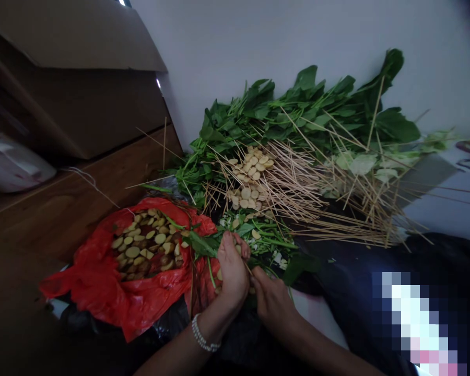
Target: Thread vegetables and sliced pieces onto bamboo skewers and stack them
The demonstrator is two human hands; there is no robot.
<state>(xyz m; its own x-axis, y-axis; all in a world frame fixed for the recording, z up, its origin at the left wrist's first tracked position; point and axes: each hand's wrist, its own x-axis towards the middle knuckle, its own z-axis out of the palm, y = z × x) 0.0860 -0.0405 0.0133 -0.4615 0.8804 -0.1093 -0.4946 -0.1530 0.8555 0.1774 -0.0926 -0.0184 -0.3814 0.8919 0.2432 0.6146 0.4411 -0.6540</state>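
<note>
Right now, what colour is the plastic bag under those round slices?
The plastic bag is bright red; it shows best in the head view.

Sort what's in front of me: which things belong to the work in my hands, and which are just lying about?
Belonging to the work: left hand; right hand; thin pale wooden skewers; cream round slices; pale round slices in a crumpled red plastic bag; leafy green stems.

Lying about: brown cardboard box; white plastic bag.
</note>
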